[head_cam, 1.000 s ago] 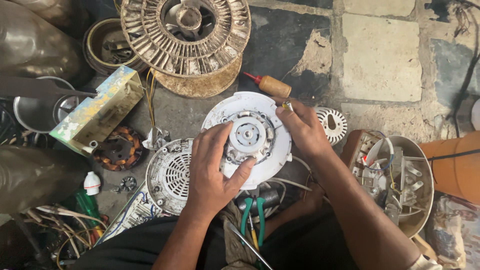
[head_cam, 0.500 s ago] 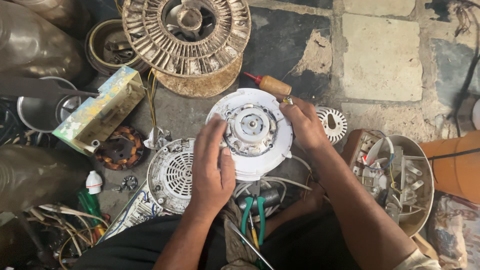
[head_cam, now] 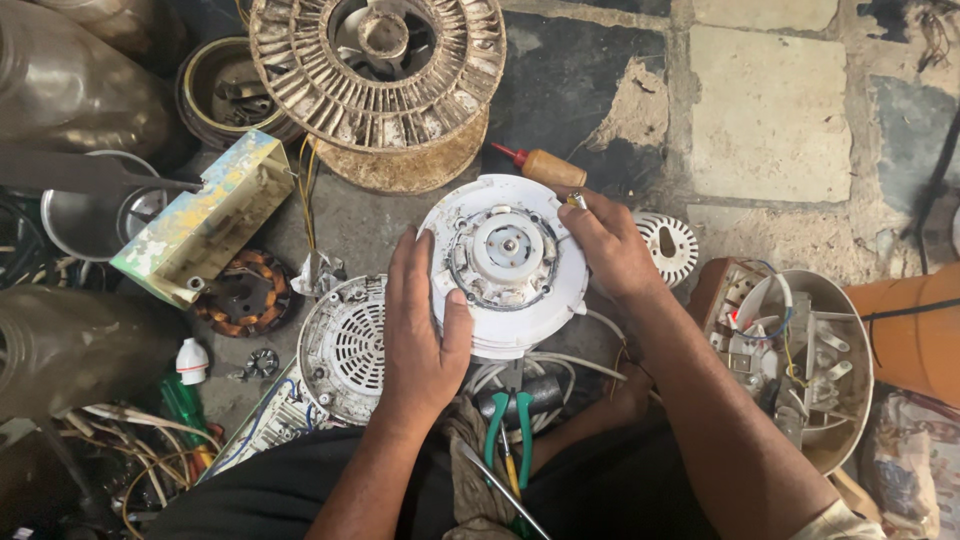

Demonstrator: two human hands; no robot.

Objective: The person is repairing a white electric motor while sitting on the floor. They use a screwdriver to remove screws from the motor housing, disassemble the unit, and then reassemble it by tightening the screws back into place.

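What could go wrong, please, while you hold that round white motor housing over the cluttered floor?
The white motor housing is gripped only at its rim by the left hand and right hand; it could slip onto the vented white cover below. The white wires trailing beneath may snag or strain if it turns. The green-handled pliers lie close to the forearms and could be knocked.
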